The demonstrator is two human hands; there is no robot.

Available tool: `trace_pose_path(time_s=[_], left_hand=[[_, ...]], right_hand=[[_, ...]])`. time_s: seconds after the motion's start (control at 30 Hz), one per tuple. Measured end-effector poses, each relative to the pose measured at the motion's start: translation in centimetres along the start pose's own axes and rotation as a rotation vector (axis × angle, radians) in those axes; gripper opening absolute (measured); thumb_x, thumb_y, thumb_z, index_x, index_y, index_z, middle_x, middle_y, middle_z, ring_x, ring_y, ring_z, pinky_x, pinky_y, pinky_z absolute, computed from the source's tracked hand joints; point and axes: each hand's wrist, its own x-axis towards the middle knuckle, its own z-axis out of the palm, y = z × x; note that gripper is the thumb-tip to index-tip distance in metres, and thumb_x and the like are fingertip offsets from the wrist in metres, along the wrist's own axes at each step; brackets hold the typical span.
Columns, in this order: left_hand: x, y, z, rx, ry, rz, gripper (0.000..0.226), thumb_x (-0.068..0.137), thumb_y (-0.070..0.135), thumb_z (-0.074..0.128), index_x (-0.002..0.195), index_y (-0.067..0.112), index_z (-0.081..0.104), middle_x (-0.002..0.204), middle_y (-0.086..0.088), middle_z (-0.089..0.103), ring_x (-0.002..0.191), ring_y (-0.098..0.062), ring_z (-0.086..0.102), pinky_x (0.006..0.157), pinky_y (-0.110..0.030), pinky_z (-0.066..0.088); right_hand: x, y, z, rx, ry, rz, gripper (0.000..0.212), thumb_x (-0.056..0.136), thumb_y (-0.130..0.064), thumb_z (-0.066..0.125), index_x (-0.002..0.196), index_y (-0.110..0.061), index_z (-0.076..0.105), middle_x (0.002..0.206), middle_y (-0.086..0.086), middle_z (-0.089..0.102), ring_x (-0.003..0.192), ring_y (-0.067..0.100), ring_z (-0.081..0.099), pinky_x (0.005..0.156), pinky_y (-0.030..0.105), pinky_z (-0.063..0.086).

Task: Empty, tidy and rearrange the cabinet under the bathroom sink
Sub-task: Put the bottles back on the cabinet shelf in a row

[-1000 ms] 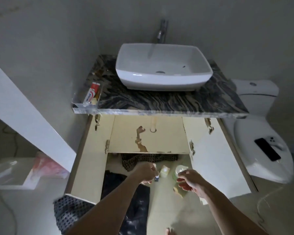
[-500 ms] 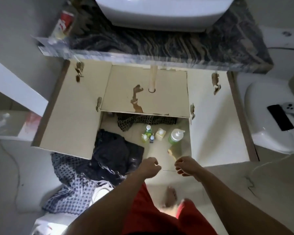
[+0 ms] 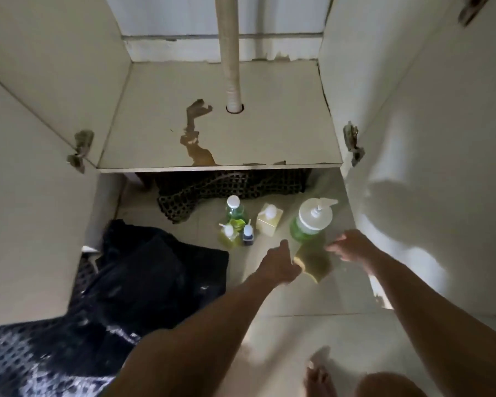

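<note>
The pale laminate cabinet shelf (image 3: 241,133) under the sink stands bare, both doors swung open, only the ribbed drain pipe (image 3: 232,53) passing through it beside a brown patch of peeled veneer (image 3: 196,138). So the emptying looks done, as far as I can judge; wiping the shelf and putting things back in order appear still to come.

The contents sit on the tiled floor (image 3: 298,325) just in front of the shelf: a large green pump bottle with a white cap (image 3: 312,222), a squat cream pump bottle (image 3: 269,219) at its 9 o'clock, then a green screw-cap bottle (image 3: 235,209), a small yellow pump bottle (image 3: 228,234) and a tiny dark vial (image 3: 248,236) clustered together.

The left hand (image 3: 278,266) reaches in at the big bottle's 7 o'clock, near but apart from it, fingers loosely curled, gripping nothing I can make out. The right hand (image 3: 352,246) hovers at its 4 o'clock, fingers spread, blurred, just beside the bottle. Between the hands lies a yellow sponge-like pad (image 3: 315,265).

A black netted cloth (image 3: 226,187) lies under the shelf edge; dark crumpled clothing (image 3: 143,276) is heaped at 8 o'clock.
</note>
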Motion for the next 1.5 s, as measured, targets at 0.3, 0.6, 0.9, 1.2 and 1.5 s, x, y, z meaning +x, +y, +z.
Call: trace_pose_path(time_s=[0.3, 0.6, 0.9, 1.2, 1.5], left_hand=[[18.8, 0.3, -1.2, 0.0, -0.052, 0.148, 0.009, 0.084, -0.002, 0.056, 0.089, 0.005, 0.059, 0.078, -0.008, 0.057, 0.068, -0.016, 0.059, 0.066, -0.026, 0.057], [19.2, -0.5, -1.5, 0.028, -0.106, 0.184, 0.037, 0.089, -0.005, 0.051, 0.125, 0.002, 0.055, 0.102, -0.021, 0.064, 0.086, -0.025, 0.062, 0.063, -0.024, 0.053], [17.4, 0.1, -3.0, -0.022, -0.009, 0.251, 0.053, 0.084, -0.009, 0.047, 0.131, 0.013, 0.054, 0.09, -0.012, 0.061, 0.064, -0.018, 0.052, 0.06, -0.027, 0.048], [13.6, 3.1, -8.6, -0.206, 0.323, 0.612, 0.048, 0.076, -0.003, 0.055, 0.118, 0.017, 0.065, 0.106, -0.004, 0.073, 0.102, -0.017, 0.065, 0.088, -0.031, 0.052], [13.8, 5.2, -11.9, -0.555, 0.483, 0.881, 0.057, 0.079, -0.011, 0.06, 0.13, 0.014, 0.051, 0.125, 0.003, 0.061, 0.116, -0.011, 0.059, 0.095, -0.027, 0.051]], right_hand=[[16.2, 2.1, 1.7, -0.167, 0.052, -0.418, 0.106, 0.039, -0.048, 0.091, 0.127, -0.009, 0.045, 0.115, 0.005, 0.057, 0.11, 0.024, 0.057, 0.092, 0.035, 0.047], [18.0, 3.5, 4.2, -0.179, 0.255, -0.431, 0.11, 0.031, -0.06, 0.079, 0.124, -0.013, 0.043, 0.115, 0.004, 0.051, 0.105, 0.023, 0.055, 0.082, 0.034, 0.051], [13.6, 0.8, 4.7, -0.079, 0.4, -0.457, 0.108, 0.042, -0.045, 0.078, 0.136, -0.015, 0.032, 0.127, 0.004, 0.046, 0.112, 0.021, 0.05, 0.09, 0.033, 0.047], [6.9, -5.3, -1.1, 0.057, 0.531, -0.576, 0.059, 0.053, -0.031, 0.086, 0.102, -0.022, 0.054, 0.092, -0.009, 0.058, 0.077, -0.001, 0.052, 0.056, 0.02, 0.041], [5.3, -12.4, -7.0, 0.137, 0.71, -0.671, 0.06, 0.059, -0.041, 0.083, 0.106, -0.018, 0.055, 0.089, -0.007, 0.056, 0.074, 0.007, 0.052, 0.054, 0.023, 0.037]])
